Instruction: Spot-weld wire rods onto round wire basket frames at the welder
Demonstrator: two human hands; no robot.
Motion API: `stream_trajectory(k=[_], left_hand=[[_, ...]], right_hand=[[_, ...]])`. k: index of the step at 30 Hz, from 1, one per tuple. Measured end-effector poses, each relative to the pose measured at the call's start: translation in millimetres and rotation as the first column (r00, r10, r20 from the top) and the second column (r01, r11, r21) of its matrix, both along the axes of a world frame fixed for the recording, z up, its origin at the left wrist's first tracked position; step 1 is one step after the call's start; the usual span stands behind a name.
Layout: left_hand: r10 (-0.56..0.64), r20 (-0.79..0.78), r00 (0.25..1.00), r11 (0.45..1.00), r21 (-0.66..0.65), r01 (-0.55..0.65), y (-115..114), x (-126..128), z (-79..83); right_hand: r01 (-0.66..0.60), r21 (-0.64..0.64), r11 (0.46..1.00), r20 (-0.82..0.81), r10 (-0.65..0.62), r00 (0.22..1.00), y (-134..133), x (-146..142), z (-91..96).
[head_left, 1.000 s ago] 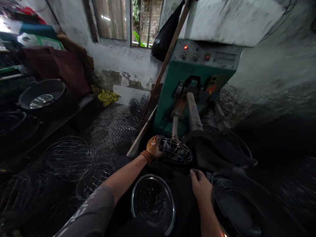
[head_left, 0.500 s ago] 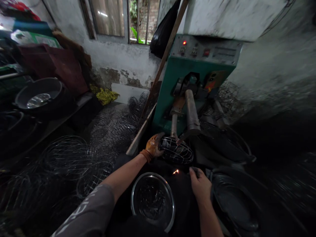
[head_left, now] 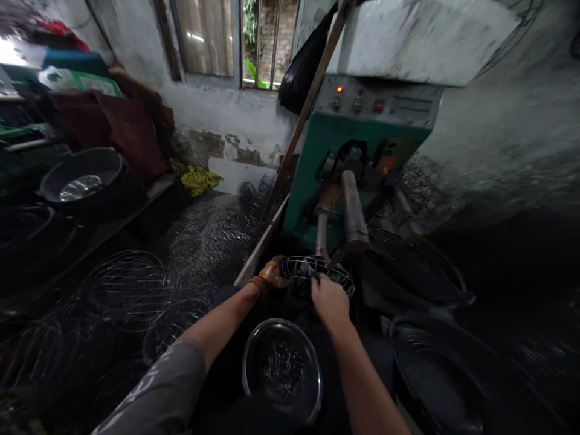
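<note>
My left hand (head_left: 273, 273), in an orange-brown stained glove, is closed on the left rim of a round wire frame (head_left: 342, 277). The frame sits at the lower electrode arm of a green spot welder (head_left: 301, 208). Across the frame's near side, my right hand (head_left: 330, 297) is bare and closed, its fingertips pinched at the wires; whatever small piece they hold is hidden. Below my hands, a shiny metal bowl (head_left: 245, 368) rests on my lap with many small bent metal pieces (head_left: 283, 368) in it.
Tangled wire frames (head_left: 131, 284) are heaped on the floor to the left. A wooden board (head_left: 263, 241) leans beside the machine. At the right lies a dark round tub (head_left: 435, 368). Black pans (head_left: 81, 160) stand on a low bench at the far left.
My right hand has moved up and left, from beside the bowl to the wire frame. A bright spark above the bowl is gone. My left hand still holds the rim, and the frame looks flatter.
</note>
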State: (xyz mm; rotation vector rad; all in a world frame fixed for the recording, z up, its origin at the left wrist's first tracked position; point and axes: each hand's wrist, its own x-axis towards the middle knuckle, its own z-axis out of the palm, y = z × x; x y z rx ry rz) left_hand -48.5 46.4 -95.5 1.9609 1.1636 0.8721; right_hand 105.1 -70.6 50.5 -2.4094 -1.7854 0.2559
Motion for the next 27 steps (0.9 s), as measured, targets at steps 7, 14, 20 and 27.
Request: stream_trajectory(k=[7, 14, 20, 27], left_hand=[[-0.055, -0.113, 0.992, 0.986, 0.148, 0.071, -13, -18, 46.6], [-0.075, -0.153, 0.985, 0.977, 0.186, 0.103, -12, -1, 48.4], [-0.058, -0.179, 0.982, 0.964, 0.245, 0.101, -11, 6, 39.4], [-0.052, -0.303, 0.952, 0.944, 0.295, 0.146, -14, 13, 55.5]], right_hand=[[0.156, 0.005, 0.988, 0.061, -0.156, 0.986, -2, 14, -5.6], [0.204, 0.040, 0.978, 0.073, -0.206, 0.976, -1, 32, -12.7], [0.219, 0.022, 0.975, 0.035, -0.220, 0.975, -4, 34, -13.2], [0.194, 0.107, 0.975, 0.013, -0.196, 0.980, -3, 61, -33.1]])
